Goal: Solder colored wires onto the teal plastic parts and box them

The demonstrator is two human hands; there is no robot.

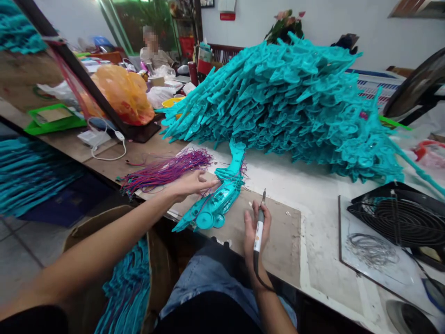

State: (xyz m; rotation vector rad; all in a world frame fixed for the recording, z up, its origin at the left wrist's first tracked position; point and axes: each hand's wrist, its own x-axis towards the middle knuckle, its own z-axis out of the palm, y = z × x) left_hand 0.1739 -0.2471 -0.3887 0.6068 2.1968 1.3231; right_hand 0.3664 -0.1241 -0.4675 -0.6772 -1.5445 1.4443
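My right hand (251, 227) is closed around a soldering iron (258, 234), its metal tip pointing up and away from me and its cord running down along my forearm. A teal plastic part (231, 183) lies on the brown work board, with thin wires across it. My left hand (191, 184) reaches to the left edge of this part, index finger stretched out and thumb apart from it. Whether its fingertips touch a wire is too fine to see. Just beyond my left hand lies a bundle of purple and red wires (167, 170).
A big heap of teal parts (278, 97) rises at the back. On the right, a black fan (396, 218) stands by a tray with coiled solder wire (371, 250). A cardboard box (156, 273) with more parts sits below left. A person (153, 51) sits far back.
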